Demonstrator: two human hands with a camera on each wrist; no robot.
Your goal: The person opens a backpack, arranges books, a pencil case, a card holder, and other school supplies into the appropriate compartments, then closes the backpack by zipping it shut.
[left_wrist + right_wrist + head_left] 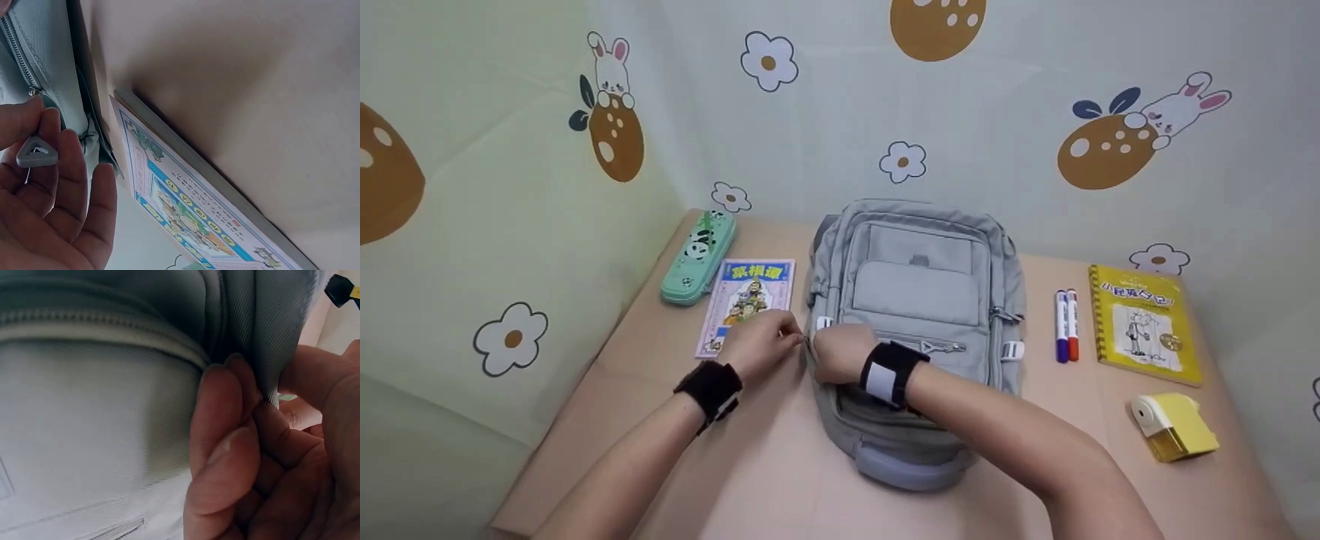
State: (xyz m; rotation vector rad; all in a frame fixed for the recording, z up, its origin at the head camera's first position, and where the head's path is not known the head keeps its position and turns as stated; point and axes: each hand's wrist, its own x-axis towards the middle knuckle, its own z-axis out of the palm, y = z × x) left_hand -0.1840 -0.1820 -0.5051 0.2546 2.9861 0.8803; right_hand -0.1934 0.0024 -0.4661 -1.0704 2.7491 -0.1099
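A grey backpack [919, 289] lies on the table, front side up, with its top handle [911, 469] toward me. My left hand [757, 345] is at its left side; in the left wrist view its thumb and forefinger pinch a zipper pull with a grey triangular tab [37, 153]. The zipper's teeth [19, 53] run along the bag's side. My right hand [844, 354] reaches across the bag and grips the fabric of its left edge. In the right wrist view a fold of that grey fabric [275, 320] is held between thumb and fingers.
Left of the bag lie a purple comic book [750, 300] and a green panda pencil case [699, 255]. To its right are two markers [1066, 326], a yellow spiral book [1144, 322] and a yellow pencil sharpener [1174, 426]. A printed curtain [825, 120] hangs behind.
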